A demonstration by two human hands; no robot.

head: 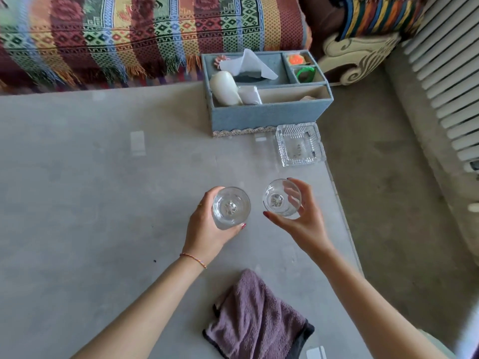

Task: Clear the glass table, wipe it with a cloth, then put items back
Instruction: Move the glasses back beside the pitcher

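Left hand gripping one glass, right hand gripping another glass, hands apart

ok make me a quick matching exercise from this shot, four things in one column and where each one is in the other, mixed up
Things:
1. purple cloth
2. glass ashtray
3. blue organiser box
4. left-hand glass

Places:
A. far edge of the table, by the striped sofa throw
B. gripped in the left hand
C. near table edge, between the forearms
D. just in front of the box, near the table's right edge

Pairs: 1-C, 2-D, 3-A, 4-B
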